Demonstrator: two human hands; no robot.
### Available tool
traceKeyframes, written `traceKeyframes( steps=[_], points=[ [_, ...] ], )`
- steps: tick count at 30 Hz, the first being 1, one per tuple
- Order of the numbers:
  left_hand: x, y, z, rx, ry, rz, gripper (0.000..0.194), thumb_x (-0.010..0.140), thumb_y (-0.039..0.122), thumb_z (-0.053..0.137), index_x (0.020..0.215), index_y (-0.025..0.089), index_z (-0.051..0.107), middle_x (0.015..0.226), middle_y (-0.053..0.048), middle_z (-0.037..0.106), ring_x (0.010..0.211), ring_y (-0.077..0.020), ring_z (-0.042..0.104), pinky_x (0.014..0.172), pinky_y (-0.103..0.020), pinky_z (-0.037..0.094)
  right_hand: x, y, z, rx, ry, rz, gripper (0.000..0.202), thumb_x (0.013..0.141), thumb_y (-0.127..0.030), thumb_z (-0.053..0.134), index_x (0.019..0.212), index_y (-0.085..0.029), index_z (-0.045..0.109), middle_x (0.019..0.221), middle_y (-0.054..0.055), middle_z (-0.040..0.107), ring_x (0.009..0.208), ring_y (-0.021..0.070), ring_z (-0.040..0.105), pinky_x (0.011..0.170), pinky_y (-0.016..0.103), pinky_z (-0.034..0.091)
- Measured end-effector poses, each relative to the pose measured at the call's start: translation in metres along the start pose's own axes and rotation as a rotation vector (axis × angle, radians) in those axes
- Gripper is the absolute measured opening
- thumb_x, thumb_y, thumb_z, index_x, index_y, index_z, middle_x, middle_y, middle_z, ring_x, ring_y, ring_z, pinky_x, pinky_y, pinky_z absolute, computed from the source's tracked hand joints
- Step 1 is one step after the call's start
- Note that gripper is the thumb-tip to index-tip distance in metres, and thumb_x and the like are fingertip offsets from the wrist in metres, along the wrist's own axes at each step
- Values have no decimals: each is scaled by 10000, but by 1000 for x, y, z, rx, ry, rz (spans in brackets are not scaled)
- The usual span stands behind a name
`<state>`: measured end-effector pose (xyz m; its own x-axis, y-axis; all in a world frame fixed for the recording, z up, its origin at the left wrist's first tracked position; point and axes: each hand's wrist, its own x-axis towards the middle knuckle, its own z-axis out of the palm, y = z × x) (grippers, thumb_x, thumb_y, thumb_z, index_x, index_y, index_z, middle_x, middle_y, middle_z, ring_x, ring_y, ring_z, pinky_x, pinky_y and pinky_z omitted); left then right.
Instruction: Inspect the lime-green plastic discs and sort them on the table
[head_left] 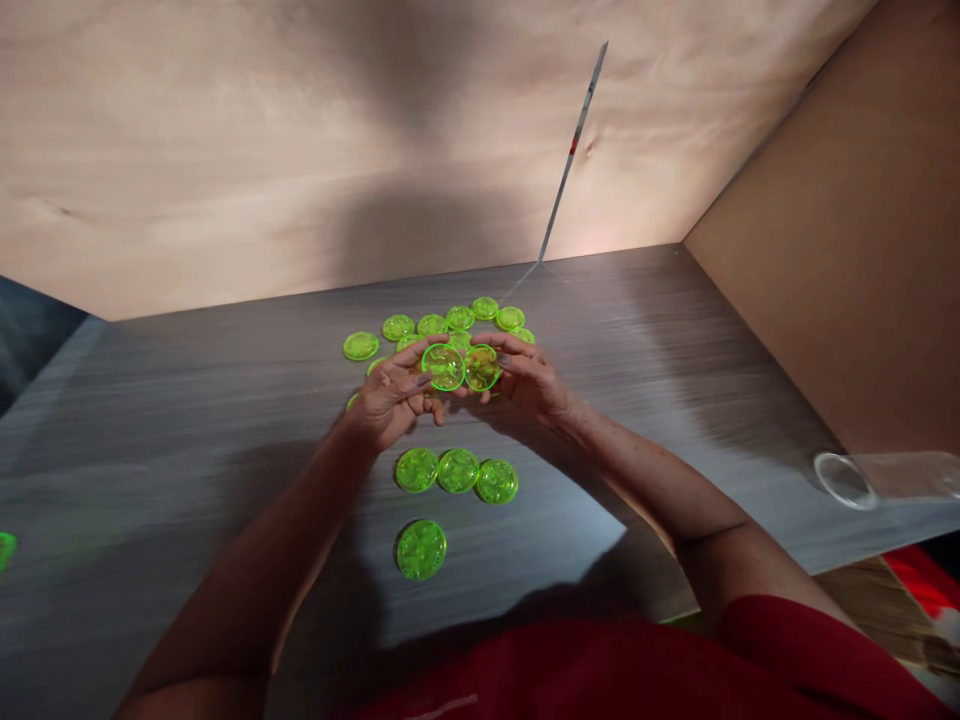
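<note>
My left hand [394,395] pinches a clear green plastic disc [442,367] by its edge. A second green disc [481,369] is gripped at its edge by my right hand [532,378]. Both discs are raised above the table with their rims side by side, apparently touching. Behind my hands lie several more green discs [398,327], some partly hidden by my fingers. Nearer to me is a row of three green discs [457,470], with a single green disc [421,549] in front of it.
A grey wood-grain table [285,350] runs to a pale wooden back wall [225,150]. A thin upright panel [564,175], seen edge-on, stands behind the discs. On the right a clear plastic tube [892,477] lies on its side. A green piece [6,550] shows at the left edge.
</note>
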<state>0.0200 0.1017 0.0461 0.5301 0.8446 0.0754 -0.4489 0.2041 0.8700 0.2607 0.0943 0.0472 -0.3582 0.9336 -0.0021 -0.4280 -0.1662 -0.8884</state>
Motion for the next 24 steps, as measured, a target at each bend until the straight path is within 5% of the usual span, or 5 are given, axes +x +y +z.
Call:
traceKeyframes(
  steps=[5, 12, 18, 24],
  points=[
    [0, -1, -5, -9, 16, 3, 666, 911, 394, 979, 1489, 199, 713, 1207, -138, 860, 938, -302, 884, 606, -310, 709, 1, 1, -1, 6, -27, -11, 537, 790, -523, 939, 1226, -258, 771, 976, 40, 825, 827, 227, 798, 669, 329, 654],
    [0, -4, -10, -60, 11, 14, 617, 899, 338, 958, 1460, 183, 754, 1180, -141, 866, 934, -281, 862, 655, -310, 681, 1, 1, -1, 17, -9, -41, 545, 783, -526, 980, 1243, -289, 807, 1099, 55, 856, 856, 212, 785, 694, 331, 672],
    [0, -3, -8, -39, 8, 16, 819, 871, 290, 943, 1638, 193, 673, 1324, -175, 849, 967, -284, 860, 649, -308, 665, -1, -1, -1, -18, -86, -59, 583, 758, -394, 1014, 1295, -295, 810, 1208, 44, 859, 908, 204, 821, 745, 313, 681],
    [0, 0, -3, -34, -2, 25, 635, 857, 329, 1002, 1435, 169, 789, 1183, -143, 875, 836, -225, 837, 607, -273, 661, -2, 0, -1, -75, -69, -55, 615, 746, -396, 1024, 1317, -282, 826, 1287, 78, 838, 909, 217, 802, 774, 362, 685]
  ],
)
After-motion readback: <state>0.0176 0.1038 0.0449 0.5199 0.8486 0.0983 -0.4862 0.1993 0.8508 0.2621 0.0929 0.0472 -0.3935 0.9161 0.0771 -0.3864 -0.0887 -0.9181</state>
